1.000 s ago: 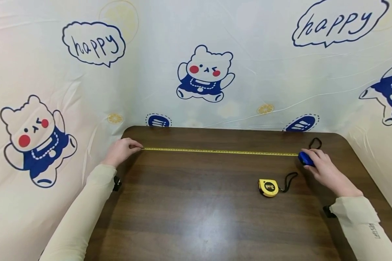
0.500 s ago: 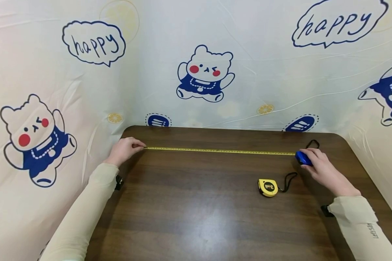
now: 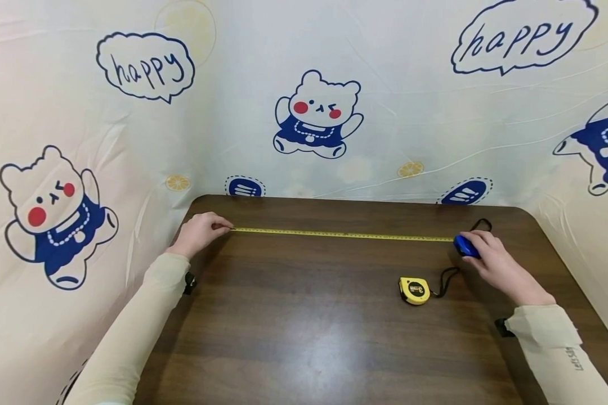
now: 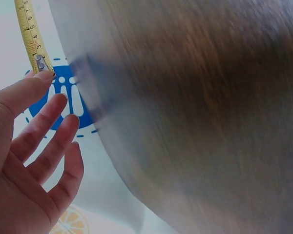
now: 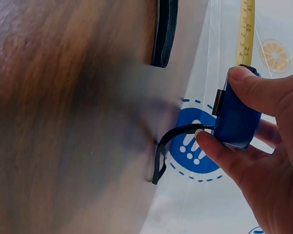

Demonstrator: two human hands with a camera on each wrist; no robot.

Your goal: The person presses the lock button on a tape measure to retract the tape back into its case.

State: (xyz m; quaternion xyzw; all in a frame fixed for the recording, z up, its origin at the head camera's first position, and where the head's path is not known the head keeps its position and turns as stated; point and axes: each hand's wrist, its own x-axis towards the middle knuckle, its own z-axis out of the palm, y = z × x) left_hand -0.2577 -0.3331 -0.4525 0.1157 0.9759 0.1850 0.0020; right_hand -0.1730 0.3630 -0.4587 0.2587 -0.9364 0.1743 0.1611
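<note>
A blue tape measure (image 3: 466,246) is gripped in my right hand (image 3: 504,270) at the right of the table, its black wrist strap (image 5: 178,131) hanging off the case. From it a yellow measuring blade (image 3: 342,234) stretches almost straight leftward above the wood. My left hand (image 3: 197,233) pinches the blade's far end near the back left corner. In the left wrist view the metal end hook (image 4: 41,63) shows just above the thumb tip, the other fingers spread loosely. A second, yellow tape measure (image 3: 414,291) lies on the table nearer to me, its black strap curling right.
The brown wooden table (image 3: 284,332) has rounded back corners. A pale curtain (image 3: 415,101) printed with cartoon bears and "happy" bubbles closes in the back and both sides.
My left hand has moved slightly right and my right hand slightly left, so the stretch of blade between them is shorter. The yellow tape measure has stayed put.
</note>
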